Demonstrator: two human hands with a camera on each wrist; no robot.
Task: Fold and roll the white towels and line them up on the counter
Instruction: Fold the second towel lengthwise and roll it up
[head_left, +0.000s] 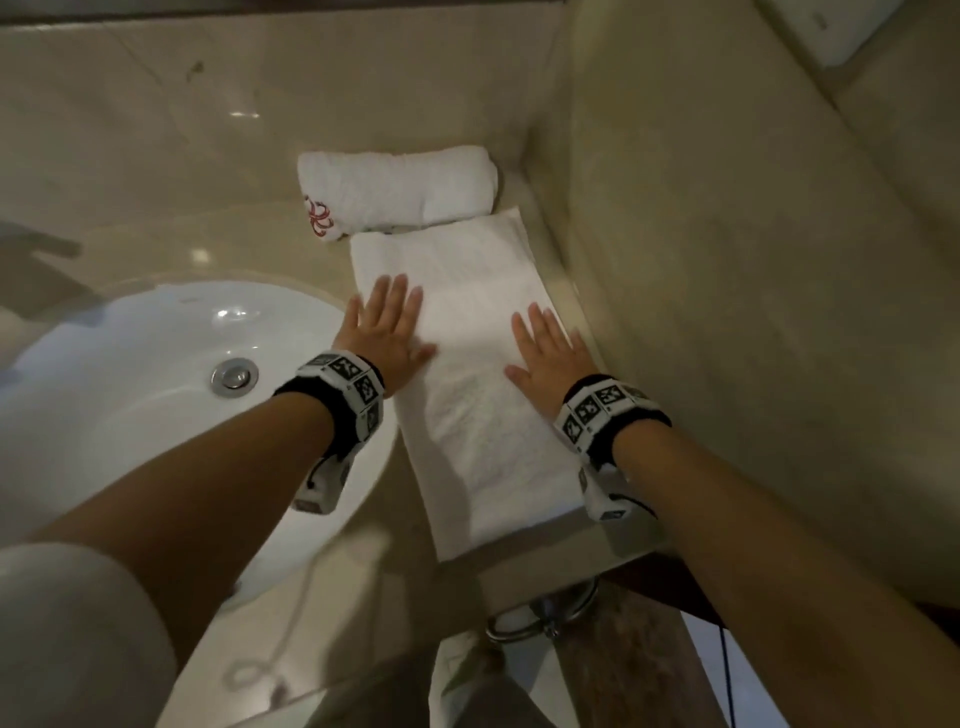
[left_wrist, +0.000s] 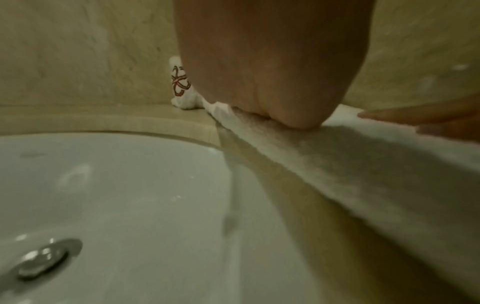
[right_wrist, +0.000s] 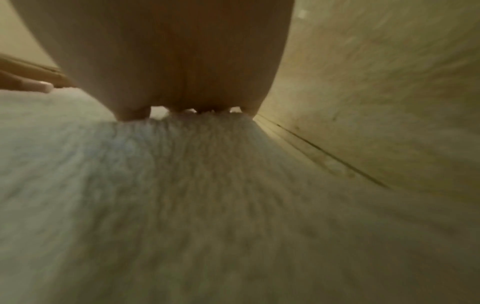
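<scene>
A white towel (head_left: 478, 395), folded into a long strip, lies flat on the beige counter (head_left: 291, 244) beside the right wall. My left hand (head_left: 387, 327) presses flat on the strip's left edge with straight fingers. My right hand (head_left: 545, 353) lies flat on its right side, fingers spread. Behind the strip, against the back wall, sits a rolled white towel (head_left: 397, 189) with a red emblem at its left end. In the left wrist view my palm (left_wrist: 267, 67) rests on the towel's edge (left_wrist: 337, 156), with the rolled towel (left_wrist: 180, 82) behind it. The right wrist view shows my palm (right_wrist: 166, 61) on the terry cloth (right_wrist: 182, 195).
A white oval basin (head_left: 156, 395) with a chrome drain (head_left: 235, 375) is sunk into the counter left of the towel. The beige wall (head_left: 727, 260) runs close along the towel's right side. A chrome ring (head_left: 545, 618) hangs under the counter's front edge.
</scene>
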